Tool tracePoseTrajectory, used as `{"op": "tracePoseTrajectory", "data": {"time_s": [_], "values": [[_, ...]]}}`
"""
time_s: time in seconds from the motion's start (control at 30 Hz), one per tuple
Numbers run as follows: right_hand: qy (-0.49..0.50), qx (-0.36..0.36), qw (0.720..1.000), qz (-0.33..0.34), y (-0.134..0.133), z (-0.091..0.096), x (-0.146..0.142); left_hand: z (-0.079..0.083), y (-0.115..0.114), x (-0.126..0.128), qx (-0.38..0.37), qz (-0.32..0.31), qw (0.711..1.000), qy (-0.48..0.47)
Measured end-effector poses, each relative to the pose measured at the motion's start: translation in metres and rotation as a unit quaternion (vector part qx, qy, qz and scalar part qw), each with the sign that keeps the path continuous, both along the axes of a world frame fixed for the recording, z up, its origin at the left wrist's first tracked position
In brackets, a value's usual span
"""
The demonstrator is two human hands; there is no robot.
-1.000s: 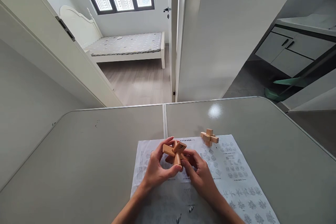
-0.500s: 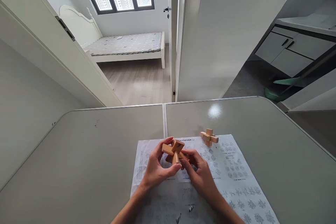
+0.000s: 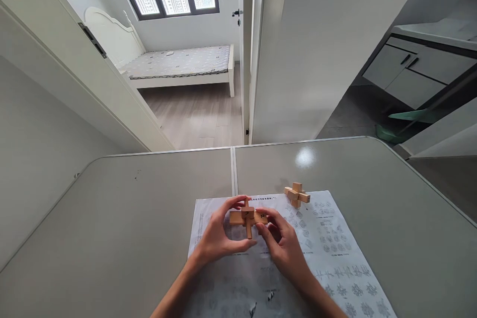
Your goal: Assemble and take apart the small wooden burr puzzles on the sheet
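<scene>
Both hands hold a wooden cross-shaped burr puzzle (image 3: 247, 218) just above a printed instruction sheet (image 3: 328, 253). My left hand (image 3: 218, 236) curls round its left side, thumb below and fingers over the top. My right hand (image 3: 283, 243) pinches its right end with thumb and fingertips. A second, smaller wooden burr puzzle (image 3: 297, 195) lies on the sheet's far edge, to the right of my hands and untouched.
The sheet lies on a grey folding table (image 3: 122, 228) with a seam down its middle. Beyond the table's far edge an open doorway shows a bed (image 3: 179, 64) under a window; a white wall and grey cabinets (image 3: 413, 72) stand at the right.
The puzzle has been turned in my hands from a tilted pose to lying level, and lowered slightly towards the sheet. The smaller puzzle has not moved.
</scene>
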State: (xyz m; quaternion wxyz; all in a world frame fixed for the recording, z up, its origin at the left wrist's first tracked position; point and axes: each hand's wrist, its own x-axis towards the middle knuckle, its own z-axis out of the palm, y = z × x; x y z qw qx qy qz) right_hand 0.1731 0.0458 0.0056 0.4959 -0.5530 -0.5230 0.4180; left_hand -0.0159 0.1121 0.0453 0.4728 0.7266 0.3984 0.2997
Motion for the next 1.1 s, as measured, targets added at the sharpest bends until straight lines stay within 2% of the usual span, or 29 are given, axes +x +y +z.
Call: {"op": "tracePoseTrajectory", "data": {"time_s": [0.17, 0.37, 0.6, 0.83, 1.1], "values": [[-0.028, 0.021, 0.999, 0.003, 0.001, 0.002, 0.000, -0.009, 0.003, -0.004, 0.065, -0.020, 0.997, 0.045], [-0.048, 0.048, 0.998, 0.005, 0.004, 0.002, 0.002, -0.017, 0.004, -0.003, 0.093, -0.032, 0.991, 0.089], [-0.057, 0.062, 0.996, 0.015, 0.004, 0.008, 0.002, -0.019, 0.003, 0.003, 0.169, -0.054, 0.976, 0.128], [-0.066, 0.067, 0.995, 0.016, 0.005, 0.005, 0.002, -0.018, 0.003, 0.002, 0.139, -0.038, 0.983, 0.117], [-0.067, 0.056, 0.996, 0.036, 0.002, 0.000, 0.004, -0.025, 0.002, 0.000, 0.120, -0.019, 0.985, 0.123]]}}
